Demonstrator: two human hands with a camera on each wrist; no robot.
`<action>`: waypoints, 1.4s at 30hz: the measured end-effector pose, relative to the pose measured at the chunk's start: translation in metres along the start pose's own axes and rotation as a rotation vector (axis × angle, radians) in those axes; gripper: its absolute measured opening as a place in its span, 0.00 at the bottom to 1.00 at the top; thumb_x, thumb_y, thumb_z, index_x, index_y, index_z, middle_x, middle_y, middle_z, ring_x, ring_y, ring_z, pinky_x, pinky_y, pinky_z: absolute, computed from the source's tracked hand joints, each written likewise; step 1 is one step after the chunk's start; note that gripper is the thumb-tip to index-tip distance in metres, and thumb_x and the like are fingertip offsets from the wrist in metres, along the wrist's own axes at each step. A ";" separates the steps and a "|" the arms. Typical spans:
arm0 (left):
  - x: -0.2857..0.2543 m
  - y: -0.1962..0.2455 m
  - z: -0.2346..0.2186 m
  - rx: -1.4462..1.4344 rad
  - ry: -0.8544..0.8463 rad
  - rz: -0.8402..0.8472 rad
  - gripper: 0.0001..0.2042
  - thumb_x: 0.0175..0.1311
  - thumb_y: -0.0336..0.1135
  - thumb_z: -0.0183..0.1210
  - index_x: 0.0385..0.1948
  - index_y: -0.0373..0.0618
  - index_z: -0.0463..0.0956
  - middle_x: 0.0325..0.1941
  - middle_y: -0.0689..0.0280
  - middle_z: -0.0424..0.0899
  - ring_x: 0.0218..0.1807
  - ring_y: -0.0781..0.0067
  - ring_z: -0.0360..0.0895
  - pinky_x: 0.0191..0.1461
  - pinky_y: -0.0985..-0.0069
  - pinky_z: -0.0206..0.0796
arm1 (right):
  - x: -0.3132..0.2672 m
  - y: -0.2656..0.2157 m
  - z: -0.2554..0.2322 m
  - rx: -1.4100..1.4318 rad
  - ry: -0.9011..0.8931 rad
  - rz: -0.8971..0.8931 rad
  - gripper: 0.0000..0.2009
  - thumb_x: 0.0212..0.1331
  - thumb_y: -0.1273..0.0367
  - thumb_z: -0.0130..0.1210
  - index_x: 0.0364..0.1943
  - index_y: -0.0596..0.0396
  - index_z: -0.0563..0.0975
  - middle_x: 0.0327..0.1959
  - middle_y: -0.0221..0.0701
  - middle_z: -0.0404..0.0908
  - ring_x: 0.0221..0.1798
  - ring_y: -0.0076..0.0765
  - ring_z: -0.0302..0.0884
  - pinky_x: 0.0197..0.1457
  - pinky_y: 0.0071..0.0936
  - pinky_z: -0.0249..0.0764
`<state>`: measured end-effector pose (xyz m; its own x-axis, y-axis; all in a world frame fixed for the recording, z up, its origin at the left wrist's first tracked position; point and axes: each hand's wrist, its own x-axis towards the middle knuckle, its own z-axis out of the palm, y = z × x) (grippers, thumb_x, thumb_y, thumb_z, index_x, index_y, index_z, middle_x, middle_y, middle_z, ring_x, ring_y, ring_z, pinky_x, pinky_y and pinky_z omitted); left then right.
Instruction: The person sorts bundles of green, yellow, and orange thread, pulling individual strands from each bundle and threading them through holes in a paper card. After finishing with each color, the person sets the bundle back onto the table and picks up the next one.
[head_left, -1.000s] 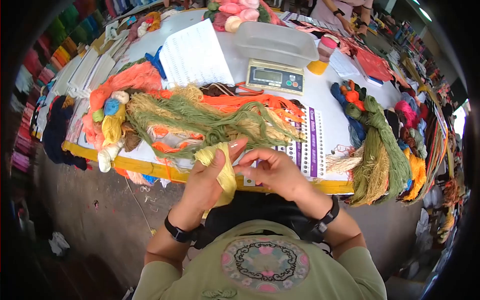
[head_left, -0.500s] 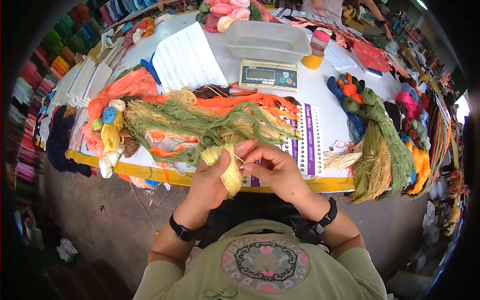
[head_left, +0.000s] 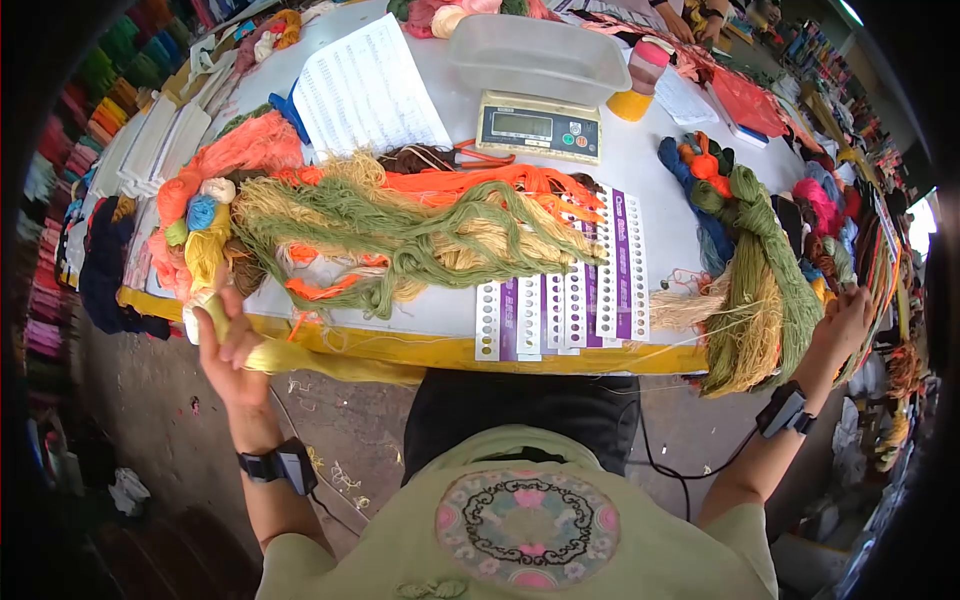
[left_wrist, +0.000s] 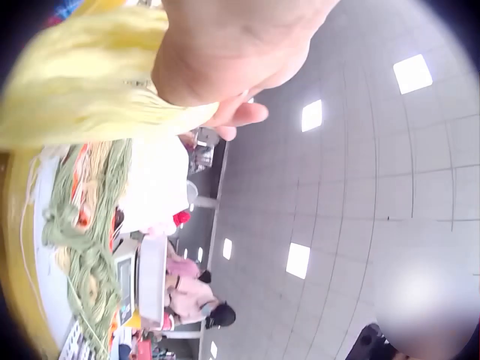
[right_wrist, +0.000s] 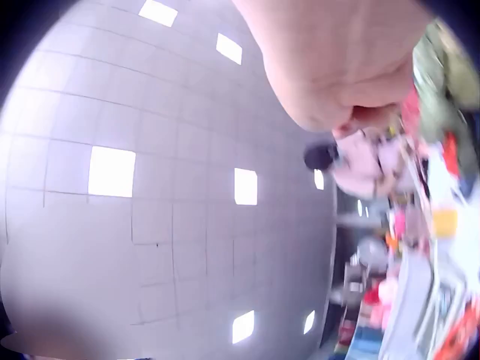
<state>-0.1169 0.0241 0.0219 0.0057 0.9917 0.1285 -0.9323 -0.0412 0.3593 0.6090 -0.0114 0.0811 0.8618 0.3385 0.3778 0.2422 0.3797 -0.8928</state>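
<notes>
At the table's front left, my left hand (head_left: 228,350) grips a pale yellow skein of thread (head_left: 278,356). The skein trails rightward from the fingers along the table's edge, and it fills the upper left of the left wrist view. Far out to the right, my right hand (head_left: 845,325) has its fingers curled with the fingertips together, beside the hanging green hank (head_left: 785,290). A fine pale thread (head_left: 655,352) stretches across the front edge between the two hands; its end in the right fingers is too small to see.
Loose green yarn (head_left: 420,235) is heaped mid-table over orange and beige yarn. Purple-and-white punched cards (head_left: 622,265) lie to its right. Behind stand a digital scale (head_left: 540,128) with a plastic tray (head_left: 540,55) and a written sheet (head_left: 365,90). Small coloured skeins (head_left: 205,245) lie at left.
My hands were together at the table's front, the right pinching a strand at the yellow skein. They have since spread wide apart, the left carrying the skein leftward and the right moving far right.
</notes>
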 end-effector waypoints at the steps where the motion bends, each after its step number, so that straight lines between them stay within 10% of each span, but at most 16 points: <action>1: 0.001 -0.022 0.004 -0.050 0.025 -0.091 0.22 0.73 0.39 0.43 0.64 0.38 0.57 0.48 0.57 0.78 0.20 0.89 0.62 0.19 0.89 0.58 | -0.009 0.020 0.007 -0.571 -0.168 -0.456 0.09 0.63 0.73 0.43 0.41 0.57 0.75 0.36 0.24 0.73 0.33 0.15 0.68 0.27 0.11 0.61; 2: 0.007 -0.048 0.007 -0.097 0.046 -0.183 0.20 0.73 0.38 0.44 0.62 0.37 0.61 0.49 0.57 0.78 0.20 0.89 0.62 0.18 0.89 0.57 | -0.053 0.012 0.050 -0.624 -0.426 -0.714 0.11 0.63 0.73 0.43 0.44 0.58 0.75 0.36 0.26 0.74 0.34 0.17 0.70 0.29 0.13 0.63; 5: 0.028 -0.115 0.003 0.565 -0.022 -0.521 0.17 0.67 0.38 0.51 0.53 0.38 0.71 0.44 0.61 0.80 0.19 0.88 0.63 0.17 0.91 0.55 | -0.192 0.022 0.146 -0.017 -1.293 0.491 0.08 0.64 0.72 0.46 0.45 0.54 0.73 0.34 0.21 0.71 0.34 0.13 0.69 0.35 0.12 0.67; 7: 0.036 -0.159 0.014 1.051 0.030 -0.615 0.15 0.64 0.42 0.55 0.43 0.40 0.78 0.33 0.65 0.82 0.18 0.84 0.67 0.19 0.87 0.58 | -0.265 0.016 0.183 -0.231 -1.506 0.304 0.03 0.61 0.73 0.54 0.38 0.52 0.74 0.24 0.20 0.70 0.23 0.16 0.67 0.25 0.16 0.66; 8: 0.038 -0.175 0.017 1.311 0.100 -0.614 0.15 0.62 0.45 0.56 0.39 0.42 0.80 0.26 0.67 0.83 0.17 0.82 0.70 0.21 0.83 0.60 | -0.285 0.047 0.194 -0.315 -1.510 -0.105 0.04 0.62 0.71 0.53 0.39 0.52 0.74 0.20 0.25 0.71 0.22 0.17 0.68 0.24 0.20 0.66; 9: 0.041 -0.186 0.004 1.493 0.018 -0.615 0.16 0.61 0.47 0.55 0.39 0.43 0.80 0.22 0.66 0.81 0.19 0.79 0.73 0.24 0.79 0.63 | -0.295 0.042 0.203 -0.390 -1.586 0.018 0.04 0.62 0.71 0.54 0.38 0.52 0.73 0.19 0.28 0.73 0.22 0.20 0.70 0.25 0.24 0.67; 14: 0.042 -0.204 -0.001 1.718 -0.018 -0.581 0.16 0.61 0.47 0.56 0.37 0.43 0.79 0.16 0.64 0.78 0.21 0.71 0.77 0.29 0.73 0.66 | -0.309 0.065 0.211 -0.468 -1.630 -0.093 0.03 0.58 0.67 0.54 0.35 0.47 0.74 0.24 0.37 0.78 0.29 0.48 0.77 0.33 0.40 0.72; 16: 0.042 -0.204 0.001 1.698 -0.006 -0.573 0.15 0.61 0.45 0.56 0.35 0.42 0.78 0.16 0.64 0.77 0.20 0.71 0.76 0.27 0.74 0.65 | -0.307 0.068 0.211 -0.441 -1.651 -0.043 0.04 0.59 0.67 0.53 0.36 0.47 0.74 0.24 0.36 0.78 0.28 0.47 0.77 0.32 0.39 0.71; 18: 0.045 -0.205 0.005 0.973 0.234 -0.679 0.08 0.60 0.36 0.59 0.33 0.41 0.77 0.17 0.70 0.74 0.17 0.81 0.68 0.20 0.81 0.55 | -0.305 0.068 0.213 -0.416 -1.654 0.033 0.04 0.60 0.67 0.53 0.36 0.48 0.73 0.23 0.35 0.78 0.27 0.44 0.77 0.31 0.37 0.71; 25: 0.055 -0.211 -0.001 1.020 0.193 -0.752 0.05 0.59 0.30 0.58 0.32 0.41 0.77 0.20 0.69 0.75 0.17 0.83 0.66 0.19 0.84 0.53 | -0.296 0.053 0.224 -0.493 -1.723 0.341 0.07 0.62 0.65 0.54 0.35 0.54 0.72 0.22 0.30 0.78 0.22 0.27 0.76 0.27 0.28 0.70; 27: 0.053 -0.208 0.003 1.492 0.111 -0.649 0.03 0.58 0.28 0.57 0.32 0.41 0.76 0.20 0.68 0.76 0.16 0.84 0.65 0.19 0.84 0.53 | -0.297 0.058 0.222 -0.452 -1.714 0.339 0.07 0.62 0.65 0.54 0.34 0.54 0.73 0.21 0.29 0.78 0.22 0.26 0.76 0.26 0.27 0.70; 32: 0.042 -0.186 0.015 1.128 0.182 -0.401 0.05 0.58 0.28 0.55 0.34 0.41 0.76 0.24 0.67 0.78 0.15 0.83 0.63 0.19 0.84 0.53 | -0.300 0.069 0.216 -0.350 -1.679 0.427 0.07 0.61 0.66 0.54 0.34 0.55 0.74 0.21 0.27 0.78 0.21 0.22 0.75 0.23 0.23 0.69; 36: 0.043 -0.183 0.023 0.524 0.111 -0.791 0.07 0.58 0.30 0.56 0.37 0.41 0.76 0.29 0.63 0.80 0.16 0.83 0.59 0.19 0.84 0.47 | -0.301 0.067 0.216 -0.351 -1.694 0.419 0.06 0.60 0.68 0.56 0.35 0.55 0.73 0.23 0.24 0.76 0.22 0.16 0.71 0.22 0.18 0.65; 40: 0.044 -0.197 0.028 0.876 -0.047 -0.819 0.12 0.61 0.32 0.54 0.44 0.39 0.76 0.21 0.66 0.77 0.16 0.83 0.63 0.19 0.84 0.53 | -0.298 0.059 0.215 -0.142 -1.642 0.698 0.09 0.58 0.67 0.61 0.36 0.56 0.74 0.23 0.22 0.75 0.22 0.16 0.70 0.24 0.16 0.64; 42: 0.043 -0.211 0.019 1.518 -0.125 -0.775 0.12 0.63 0.37 0.54 0.45 0.43 0.76 0.21 0.67 0.79 0.17 0.82 0.66 0.21 0.83 0.59 | -0.293 0.061 0.215 -0.135 -1.665 0.738 0.10 0.57 0.67 0.61 0.36 0.56 0.74 0.23 0.22 0.75 0.21 0.16 0.68 0.24 0.16 0.63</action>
<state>0.0868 0.0729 -0.0305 0.3524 0.8222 -0.4470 0.4565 0.2660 0.8490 0.2757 0.0981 -0.0312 -0.4735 0.8245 -0.3099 0.1643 -0.2630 -0.9507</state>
